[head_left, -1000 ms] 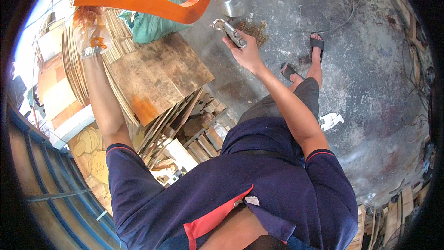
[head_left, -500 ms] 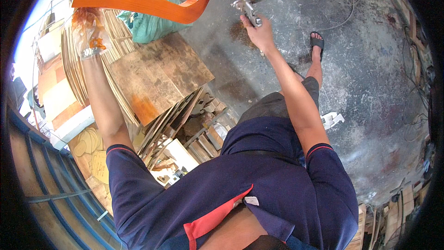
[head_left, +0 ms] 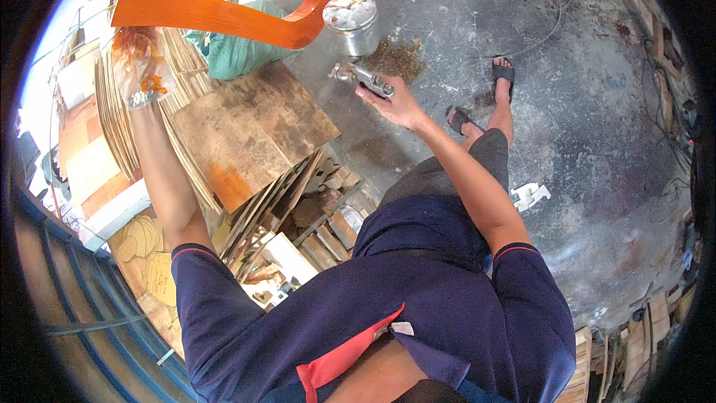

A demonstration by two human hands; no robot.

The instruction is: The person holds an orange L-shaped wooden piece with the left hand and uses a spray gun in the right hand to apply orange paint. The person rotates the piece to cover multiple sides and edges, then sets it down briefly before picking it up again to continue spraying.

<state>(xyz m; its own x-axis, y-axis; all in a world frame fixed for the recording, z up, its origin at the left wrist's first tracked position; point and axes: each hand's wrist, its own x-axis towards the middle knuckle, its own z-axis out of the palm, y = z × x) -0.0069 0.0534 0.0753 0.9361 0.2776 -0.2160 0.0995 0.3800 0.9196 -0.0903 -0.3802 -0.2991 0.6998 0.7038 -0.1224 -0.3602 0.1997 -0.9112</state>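
An angled wooden piece [head_left: 201,18], glossy orange, stretches across the top left and bends upward near the middle. My left hand [head_left: 140,63], inside a clear plastic glove smeared with orange, grips its left end from below; the wood and the crumpled plastic partly hide the fingers. My right hand [head_left: 399,104] is wrapped round the handle of a metal spray gun [head_left: 373,80]. The gun's silver cup [head_left: 352,30], with a stained lid, is just right of the wooden piece's bend. The gun's front end points left, apart from the wood.
Under my left arm stands a stack of thin boards, topped by a stained plywood panel [head_left: 253,123]. A green sack [head_left: 239,56] lies behind it. Wood offcuts [head_left: 328,235] fill the space below the panel. A thin hose [head_left: 548,26] runs over the grey floor [head_left: 589,149].
My right hand has brought the spray gun left and nearer to me, toward the bend of the wooden piece. The wood sits slightly lower in view. My second sandalled foot now shows.
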